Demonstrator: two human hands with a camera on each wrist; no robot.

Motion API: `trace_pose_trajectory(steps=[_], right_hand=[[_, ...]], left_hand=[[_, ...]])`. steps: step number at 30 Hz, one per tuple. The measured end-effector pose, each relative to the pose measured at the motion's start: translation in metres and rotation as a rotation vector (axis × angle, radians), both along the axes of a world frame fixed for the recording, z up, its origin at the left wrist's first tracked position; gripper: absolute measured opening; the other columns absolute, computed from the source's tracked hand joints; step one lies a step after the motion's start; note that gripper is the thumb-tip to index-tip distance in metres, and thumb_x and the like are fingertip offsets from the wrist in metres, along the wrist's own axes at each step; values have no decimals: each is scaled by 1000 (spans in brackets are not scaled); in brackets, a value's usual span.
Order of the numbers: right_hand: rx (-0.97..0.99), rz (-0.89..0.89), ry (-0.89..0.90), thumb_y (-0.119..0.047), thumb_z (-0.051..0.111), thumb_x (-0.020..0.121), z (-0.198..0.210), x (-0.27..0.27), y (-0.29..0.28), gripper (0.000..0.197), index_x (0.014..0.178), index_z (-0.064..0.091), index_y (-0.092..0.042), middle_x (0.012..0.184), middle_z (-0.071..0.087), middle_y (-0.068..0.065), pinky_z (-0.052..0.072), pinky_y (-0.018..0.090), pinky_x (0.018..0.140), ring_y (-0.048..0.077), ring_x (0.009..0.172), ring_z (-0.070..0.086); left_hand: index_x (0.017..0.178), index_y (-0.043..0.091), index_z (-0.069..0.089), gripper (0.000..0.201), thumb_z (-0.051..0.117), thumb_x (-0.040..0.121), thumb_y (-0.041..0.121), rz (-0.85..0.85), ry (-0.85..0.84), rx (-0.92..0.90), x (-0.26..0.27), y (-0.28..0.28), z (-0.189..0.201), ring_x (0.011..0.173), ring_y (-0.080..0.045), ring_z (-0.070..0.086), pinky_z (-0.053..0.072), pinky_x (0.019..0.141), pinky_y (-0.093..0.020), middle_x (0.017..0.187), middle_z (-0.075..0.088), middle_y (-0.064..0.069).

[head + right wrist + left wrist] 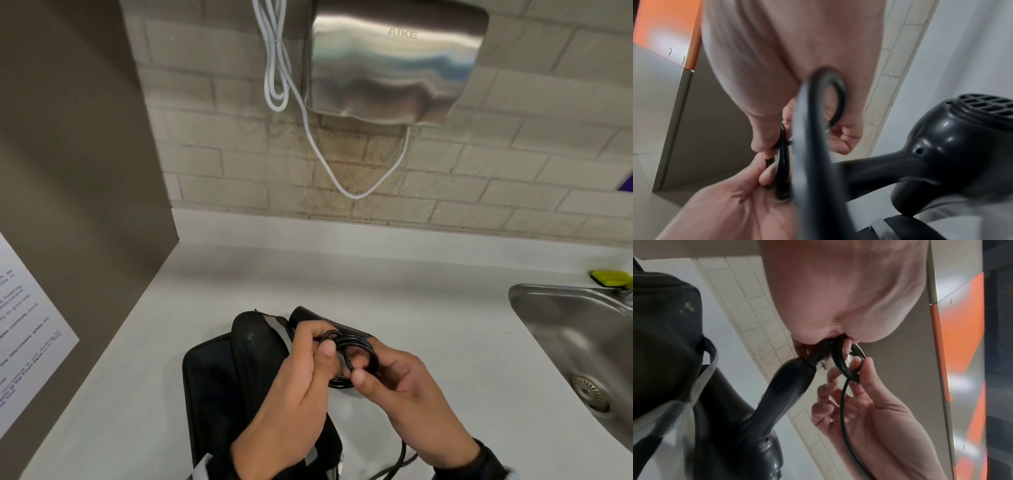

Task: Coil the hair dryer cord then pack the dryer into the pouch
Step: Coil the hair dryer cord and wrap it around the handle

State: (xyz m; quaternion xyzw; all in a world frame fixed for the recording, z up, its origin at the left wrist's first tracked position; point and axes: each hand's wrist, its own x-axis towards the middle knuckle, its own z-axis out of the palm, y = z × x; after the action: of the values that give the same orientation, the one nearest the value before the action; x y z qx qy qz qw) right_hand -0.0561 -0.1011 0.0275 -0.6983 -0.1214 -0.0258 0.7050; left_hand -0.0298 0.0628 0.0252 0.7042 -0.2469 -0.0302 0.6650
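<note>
A black hair dryer (303, 317) lies on the white counter (411, 291), its body resting on a black pouch (219, 377) to the left. Just above them both hands hold the black cord (356, 346), wound into a small coil of several loops. My left hand (320, 342) pinches the coil's left side and my right hand (363, 368) pinches its near edge. Loose cord (400, 459) trails toward me. The left wrist view shows the dryer handle (777, 394), the pouch (663, 321) and the coil (846, 368). The right wrist view shows the dryer's grille end (941, 146) behind a blurred cord loop (809, 129).
A steel sink (565, 329) is set into the counter at the right, with a yellow-green item (611, 278) behind it. A steel hand dryer (397, 61) and its hanging white cable (308, 137) are on the brick wall. A brown panel with a paper notice (27, 325) bounds the left.
</note>
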Motion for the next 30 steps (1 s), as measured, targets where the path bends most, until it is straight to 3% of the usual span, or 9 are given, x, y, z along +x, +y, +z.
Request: trace_pose_trajectory(steps=[6, 9, 12, 14, 16, 20, 23, 26, 30], right_hand=[[-87, -49, -27, -36, 70, 83, -3, 2, 4, 18, 85, 69, -18, 97, 65, -1, 51, 35, 91, 24, 100, 64], [-232, -358, -159, -39, 80, 69, -9, -1, 11, 34, 96, 63, -27, 89, 63, -4, 47, 17, 73, 12, 81, 60], [-533, -571, -484, -39, 76, 74, -15, -5, 16, 29, 97, 61, -29, 97, 54, -6, 45, 11, 74, 7, 86, 54], [-774, -578, -593, -40, 66, 85, -21, -5, 19, 19, 99, 69, -28, 108, 50, -2, 50, 22, 75, 11, 95, 52], [-867, -583, -549, -43, 59, 89, -25, -6, 22, 21, 100, 72, -31, 113, 50, -3, 50, 31, 71, 16, 95, 49], [-430, -479, -160, -63, 59, 77, -5, -15, 33, 25, 86, 73, -44, 105, 49, -21, 48, 19, 78, 15, 100, 54], [-8, -391, 56, -54, 60, 70, 9, -17, 30, 35, 64, 73, -22, 94, 61, -8, 49, 17, 75, 5, 90, 62], [34, -401, 109, -61, 57, 68, 19, -20, 25, 52, 58, 66, -10, 84, 66, -5, 47, 21, 81, 8, 88, 65], [-6, -358, 71, -73, 74, 51, 27, -35, 15, 62, 64, 67, -13, 88, 67, 4, 47, 13, 76, 9, 81, 64]], left_hand=[[96, 14, 68, 37, 37, 96, 34, 21, 113, -66, 4, 1, 2, 83, -2, 69, 50, 78, -10, 83, 74, 9], [94, 14, 69, 43, 38, 95, 44, 93, 173, -65, 6, 1, -6, 84, -16, 68, 53, 79, -15, 83, 71, -10], [91, 11, 66, 43, 37, 96, 43, 98, 198, -74, 5, -3, -3, 73, -7, 63, 51, 73, -15, 67, 64, -1], [90, 9, 63, 41, 36, 99, 38, 79, 195, -93, 5, -3, 0, 68, -1, 61, 50, 70, -14, 64, 63, 9], [92, 8, 63, 40, 37, 99, 38, 78, 149, -72, 6, -3, -1, 71, -7, 63, 53, 72, -17, 70, 66, 4], [93, 15, 61, 32, 38, 98, 37, 100, 22, 18, 8, -2, -5, 77, -15, 65, 56, 74, -25, 81, 67, -1], [88, 21, 58, 28, 36, 99, 35, 144, -106, 101, 9, -2, -5, 64, -14, 54, 47, 63, -29, 79, 59, -1], [90, 23, 58, 28, 35, 98, 37, 189, -144, 125, 12, -6, -9, 70, -11, 59, 48, 63, -21, 83, 62, 6], [90, 23, 58, 31, 34, 98, 41, 286, -136, 113, 20, -6, -13, 77, -19, 63, 53, 72, -33, 80, 64, -1]])
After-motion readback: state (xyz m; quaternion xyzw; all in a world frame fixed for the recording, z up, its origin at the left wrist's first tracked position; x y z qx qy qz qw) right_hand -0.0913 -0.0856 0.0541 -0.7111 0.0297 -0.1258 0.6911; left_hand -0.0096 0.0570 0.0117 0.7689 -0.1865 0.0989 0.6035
